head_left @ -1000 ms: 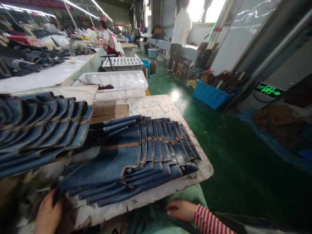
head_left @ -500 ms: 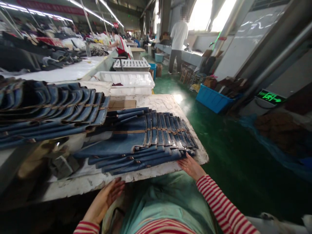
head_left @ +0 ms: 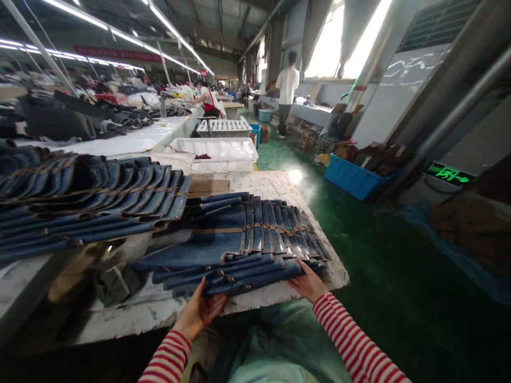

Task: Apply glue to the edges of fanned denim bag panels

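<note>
Overlapping folded denim pieces lie fanned out on a worn, pale-topped table. At their near edge, my left hand has its thumb up against the rolled denim and its fingers spread below. My right hand touches the near right end of the same row, thumb on top and its other fingers partly hidden under the edge. A second, larger row of denim pieces spreads over the left side.
White bins stand beyond the table. A blue crate with brown items sits on the green floor at the right. One person stands in the aisle; another is at a long table. A grey bundle lies near left.
My left hand has risen to the right and now meets the near edge of the denim. My right hand stays by the right end, its thumb now over the edge. The view has tilted up.
</note>
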Tool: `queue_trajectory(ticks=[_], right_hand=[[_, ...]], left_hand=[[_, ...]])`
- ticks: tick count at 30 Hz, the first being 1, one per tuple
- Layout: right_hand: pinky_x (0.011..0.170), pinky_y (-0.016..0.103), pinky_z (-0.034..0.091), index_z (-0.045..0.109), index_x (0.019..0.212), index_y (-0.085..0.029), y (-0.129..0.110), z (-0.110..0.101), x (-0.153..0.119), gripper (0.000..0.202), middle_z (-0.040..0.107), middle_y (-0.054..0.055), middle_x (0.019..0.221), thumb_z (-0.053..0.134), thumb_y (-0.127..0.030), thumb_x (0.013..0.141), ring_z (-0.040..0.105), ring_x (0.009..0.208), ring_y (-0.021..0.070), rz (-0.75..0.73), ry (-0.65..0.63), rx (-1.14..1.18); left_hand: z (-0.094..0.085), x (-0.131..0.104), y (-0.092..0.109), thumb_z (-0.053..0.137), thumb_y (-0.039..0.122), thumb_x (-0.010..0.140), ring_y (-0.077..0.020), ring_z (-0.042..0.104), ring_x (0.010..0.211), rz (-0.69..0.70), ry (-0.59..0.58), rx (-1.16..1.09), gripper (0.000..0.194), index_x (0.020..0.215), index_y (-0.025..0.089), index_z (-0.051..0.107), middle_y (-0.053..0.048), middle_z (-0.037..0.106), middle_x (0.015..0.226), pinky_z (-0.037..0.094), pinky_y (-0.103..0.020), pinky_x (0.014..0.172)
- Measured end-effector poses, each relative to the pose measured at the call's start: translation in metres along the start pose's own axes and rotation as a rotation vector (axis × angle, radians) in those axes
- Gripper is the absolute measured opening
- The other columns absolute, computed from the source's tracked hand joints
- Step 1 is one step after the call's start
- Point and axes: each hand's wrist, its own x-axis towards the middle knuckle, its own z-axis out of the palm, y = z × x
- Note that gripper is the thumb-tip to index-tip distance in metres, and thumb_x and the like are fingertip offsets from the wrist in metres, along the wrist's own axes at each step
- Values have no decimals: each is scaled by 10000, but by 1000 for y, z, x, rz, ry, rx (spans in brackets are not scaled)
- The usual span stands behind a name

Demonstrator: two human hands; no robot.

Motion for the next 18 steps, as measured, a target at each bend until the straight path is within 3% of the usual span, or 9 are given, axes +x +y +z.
queue_trajectory(ticks=[4, 9, 13, 16, 18], right_hand=[[707, 314, 523, 565, 961, -197, -2, 7, 3, 293, 684, 30, 800, 557, -423, 775, 644, 767, 173, 0, 33, 33], [504, 227, 499, 581, 796, -165, 0, 13, 11, 164, 658, -4, 631, 662, -243, 677, 615, 558, 140, -95, 195, 25], [535, 241, 520, 623, 784, -141, 3, 17, 10, 282, 676, -1, 666, 749, -264, 563, 639, 631, 166, -223, 232, 6], [707, 298, 541, 660, 785, -146, 5, 18, 1, 345, 694, 20, 729, 760, -348, 524, 651, 807, 219, -241, 207, -77], [795, 336, 525, 680, 750, -169, 9, 16, -8, 327, 698, 27, 746, 734, -409, 534, 634, 900, 249, -224, 209, -177]], left_hand=[[12, 7, 8, 578, 470, 751, -180, 640, 589, -20, 46, 62, 378, 842, 104, 597, -105, 662, 666, 524, -241, 481], [35, 19, 2, 654, 307, 724, -135, 615, 525, 71, 124, -117, 212, 849, 144, 601, -38, 663, 659, 519, -224, 494], [40, 25, -1, 644, 235, 716, -164, 654, 790, 281, 198, -89, 187, 899, 197, 628, -33, 686, 854, 541, -238, 633], [29, 22, 3, 638, 258, 694, -225, 561, 1066, 407, 231, 75, 134, 813, 202, 662, -53, 676, 965, 493, -331, 880], [15, 17, 4, 698, 255, 602, -253, 479, 1168, 507, 269, 213, 188, 781, 200, 677, -58, 670, 999, 402, -354, 997]])
